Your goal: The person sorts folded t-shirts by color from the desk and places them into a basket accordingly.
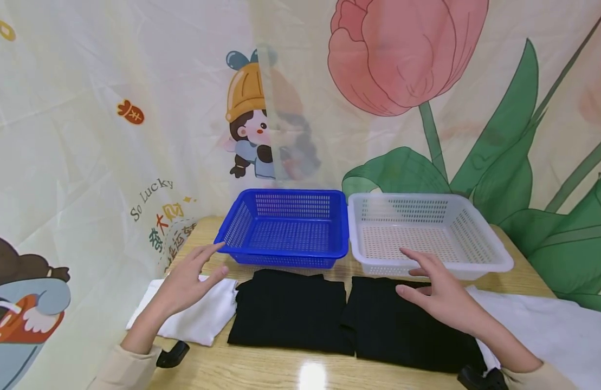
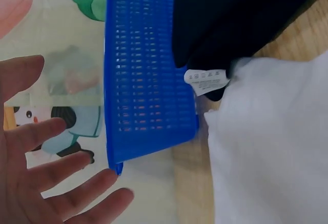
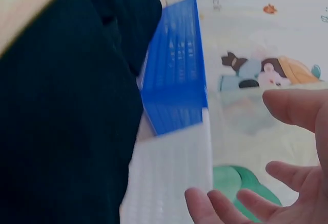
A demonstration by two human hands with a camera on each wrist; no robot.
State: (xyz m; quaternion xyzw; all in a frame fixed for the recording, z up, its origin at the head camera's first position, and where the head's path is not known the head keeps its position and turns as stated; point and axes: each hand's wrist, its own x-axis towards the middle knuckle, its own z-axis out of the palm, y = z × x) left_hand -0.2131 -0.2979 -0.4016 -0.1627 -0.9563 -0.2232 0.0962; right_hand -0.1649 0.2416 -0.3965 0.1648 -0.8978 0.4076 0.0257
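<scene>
My left hand (image 1: 190,281) hovers, fingers spread and empty, over the white cloth (image 1: 202,317) before the blue basket (image 1: 285,227); my right hand (image 1: 439,295), equally open, hovers over the black garment (image 1: 402,330).

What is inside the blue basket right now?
Nothing shows inside the blue basket: its perforated floor and walls are bare in the head view. The near wall hides a thin strip of floor behind it.

Blue basket (image 1: 285,227), white basket (image 1: 427,230): perforated plastic. Black garments (image 1: 290,311): matt cloth. Table (image 1: 280,371): glossy wood.
</scene>
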